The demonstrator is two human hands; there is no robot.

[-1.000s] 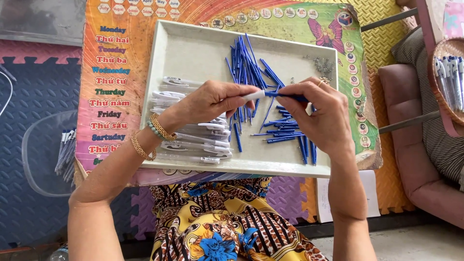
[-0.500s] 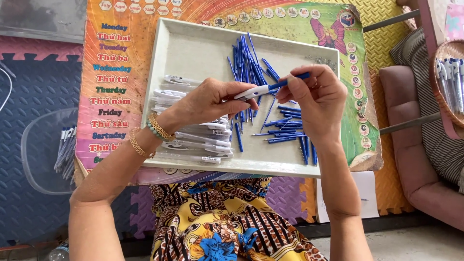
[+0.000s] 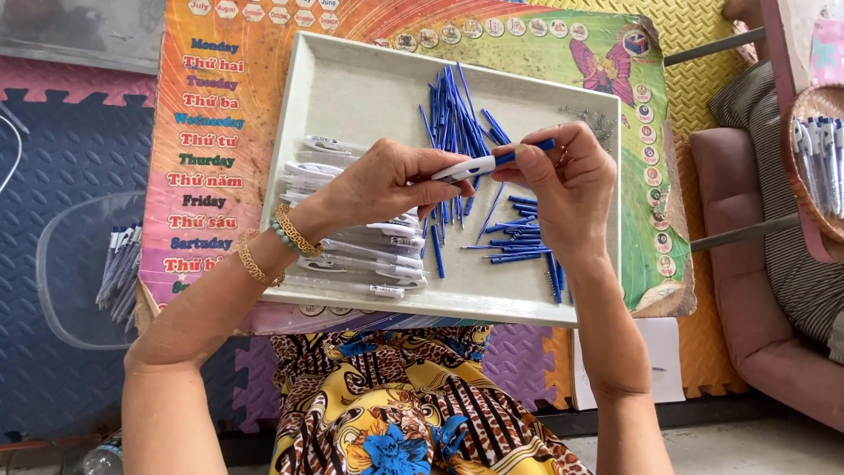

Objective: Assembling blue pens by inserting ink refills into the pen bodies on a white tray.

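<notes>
Left hand (image 3: 387, 183) pinches a white plastic pen barrel (image 3: 464, 167) while right hand (image 3: 567, 180) fingertips grip its blue plastic end piece (image 3: 520, 153); skewed pressure could pop it into the shallow white tray (image 3: 352, 88).

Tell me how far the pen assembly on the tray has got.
Done: a stack of white pen barrels lies on the shallow white tray. In hand: left hand and right hand hold one white-and-blue pen between them. Left: loose blue plastic pen parts wait on the tray.

Both forearms are reaching forward; left hand (image 3: 387, 185) and right hand (image 3: 567, 180) are meeting fingertip to fingertip, fingers pinching closed.
</notes>
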